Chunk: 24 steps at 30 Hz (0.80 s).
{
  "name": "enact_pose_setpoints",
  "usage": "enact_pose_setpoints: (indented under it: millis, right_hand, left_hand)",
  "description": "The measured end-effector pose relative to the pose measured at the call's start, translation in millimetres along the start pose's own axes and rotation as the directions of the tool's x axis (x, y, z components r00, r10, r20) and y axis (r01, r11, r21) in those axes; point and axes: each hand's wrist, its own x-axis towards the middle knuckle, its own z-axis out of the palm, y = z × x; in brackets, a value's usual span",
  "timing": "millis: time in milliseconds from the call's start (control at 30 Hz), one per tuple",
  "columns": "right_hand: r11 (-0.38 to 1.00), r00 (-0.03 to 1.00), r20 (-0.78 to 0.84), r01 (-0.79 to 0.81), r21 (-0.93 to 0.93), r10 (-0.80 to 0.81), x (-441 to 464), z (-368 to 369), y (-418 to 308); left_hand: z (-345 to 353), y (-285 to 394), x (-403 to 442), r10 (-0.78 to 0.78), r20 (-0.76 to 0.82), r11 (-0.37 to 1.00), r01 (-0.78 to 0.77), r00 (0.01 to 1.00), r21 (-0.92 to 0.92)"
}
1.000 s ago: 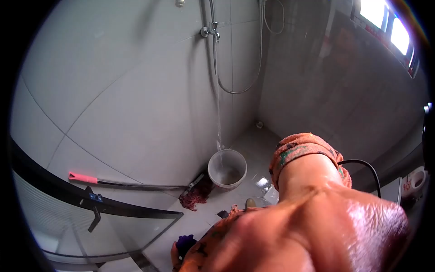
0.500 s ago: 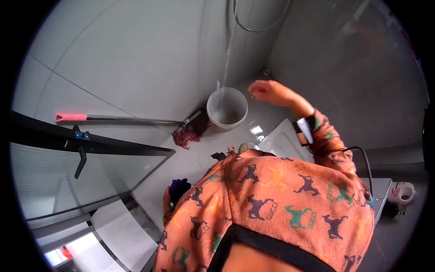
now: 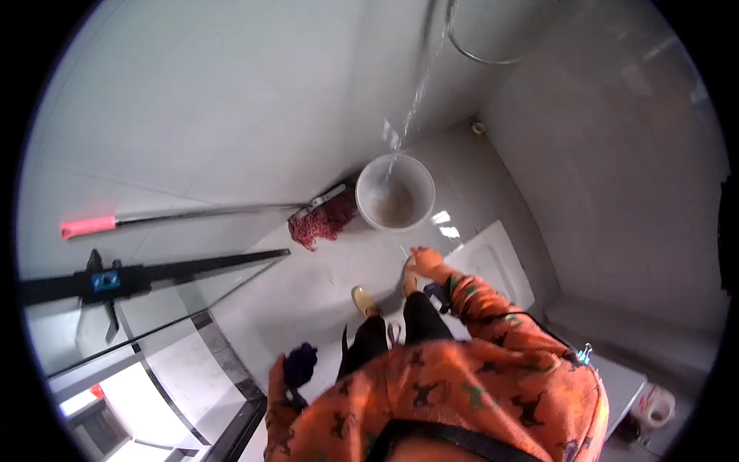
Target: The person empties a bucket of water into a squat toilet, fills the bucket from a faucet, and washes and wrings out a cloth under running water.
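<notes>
My left hand is low on the left, closed on a dark purple, bunched-up cloth-like item. Above my right shoe, my right hand hangs with its fingers loosely apart and nothing visible in them. A white bucket stands on the floor beyond it, apart from both hands. A stream of water falls into the bucket, and some shallow, brownish-looking water shows at its bottom.
A mop with a pink handle end leans by the wall, its red strands beside the bucket. At left is a black-framed glass door. A white squat toilet or tray lies right of my shoes; a hose hangs above.
My right hand has drawn back from beside the bucket toward my body. The view has shifted, now showing my legs and shoes. My left hand still holds the purple item.
</notes>
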Motion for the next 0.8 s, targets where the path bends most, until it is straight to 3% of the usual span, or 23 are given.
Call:
enact_pose_setpoints:
  millis: [33, 67, 100, 133, 167, 200, 233, 267, 333, 400, 467, 500, 533, 600, 667, 733, 767, 800]
  right_hand:
    - [1.0, 1.0, -0.025, -0.008, -0.028, 0.008, 44.0, 2.6, 21.8]
    - [1.0, 1.0, -0.023, -0.008, -0.012, 0.008, 93.2, 3.0, 43.4]
    - [1.0, 1.0, -0.028, -0.01, -0.013, 0.009, 138.3, 0.2, 57.4]
    - [0.998, 0.989, -0.151, 0.011, 0.054, -0.002, 175.7, -0.6, 64.3]
    - [0.992, 0.962, -0.272, 0.039, 0.117, -0.006, 202.8, -0.5, 68.0]
    - [0.992, 0.961, -0.277, 0.038, 0.117, -0.004, 217.4, -2.5, 66.9]
    - [0.922, 0.886, -0.462, 0.209, 0.324, -0.038, 218.6, -7.1, 59.7]
    - [0.799, 0.755, -0.655, 0.404, 0.445, -0.016, 211.2, -30.6, 57.4]
    - [0.792, 0.545, -0.836, 0.481, 0.376, 0.065, 138.3, -121.1, 33.0]
    - [0.826, 0.071, -0.996, 0.564, -0.009, -0.059, 56.3, -234.3, 5.0]
    - [0.813, -0.227, -0.971, 0.551, -0.19, -0.073, -45.9, -347.8, -38.5]
    - [0.848, -0.399, -0.9, 0.402, -0.346, -0.178, -93.8, -399.2, -60.5]
    - [0.871, -0.49, -0.835, 0.265, -0.414, -0.248, -145.1, -442.9, -89.4]
    - [0.916, -0.571, -0.756, 0.018, -0.401, -0.32, -224.8, -498.8, -141.6]
    - [0.902, -0.62, -0.68, -0.115, -0.415, -0.392, -261.6, -546.0, -168.8]
    - [0.809, -0.741, -0.362, -0.415, -0.417, -0.566, -269.5, -574.2, -195.4]
    - [0.807, -0.736, -0.368, -0.409, -0.425, -0.568, -276.3, -575.8, -206.9]
    - [0.89, -0.348, -0.821, -0.235, -0.391, -0.452, -282.6, -576.1, -215.5]
  left_hand:
    - [27.5, -2.8, 27.8, -0.047, 0.01, 0.997, 0.047, 0.999, -0.063]
    - [96.0, 3.1, 13.0, 0.101, -0.009, 0.966, -0.096, 0.995, 0.242]
    - [110.4, 0.4, 45.4, 0.144, -0.045, 0.918, -0.117, 0.989, 0.378]
    - [124.9, -2.3, 77.8, 0.187, -0.081, 0.853, -0.121, 0.979, 0.508]
    - [78.1, -29.5, 130.3, 0.122, -0.177, 0.875, -0.022, 0.977, 0.483]
    - [40.6, -65.6, 143.0, 0.24, -0.175, 0.831, -0.109, 0.955, 0.546]
    - [49.7, -69.8, 130.3, 0.19, -0.246, 0.841, -0.029, 0.951, 0.54]
    - [66.8, -71.3, 114.3, 0.138, -0.315, 0.849, 0.052, 0.939, 0.526]
    - [75.5, -74.9, 82.5, 0.097, -0.353, 0.839, 0.114, 0.931, 0.533]
    - [59.3, -66.1, 69.6, 0.111, -0.247, 0.815, 0.054, 0.963, 0.578]
    - [43.1, -47.1, 52.9, 0.115, -0.178, 0.792, 0.019, 0.977, 0.611]
    - [38.3, -37.9, 46.8, 0.123, -0.147, 0.784, -0.005, 0.981, 0.621]
    - [34.9, -30.6, 41.0, 0.134, -0.122, 0.773, -0.027, 0.983, 0.634]
    - [21.6, -22.8, 25.9, 0.166, -0.077, 0.752, -0.075, 0.983, 0.655]
    - [3.1, -13.5, 17.5, 0.194, -0.043, 0.739, -0.118, 0.98, 0.663]
    - [-21.3, -3.5, 13.4, 0.213, -0.024, 0.729, -0.143, 0.977, 0.669]
    - [-33.6, 2.6, 13.5, 0.223, -0.01, 0.724, -0.159, 0.975, 0.671]
    - [-44.4, 5.8, 16.0, 0.229, -0.003, 0.721, -0.168, 0.973, 0.673]
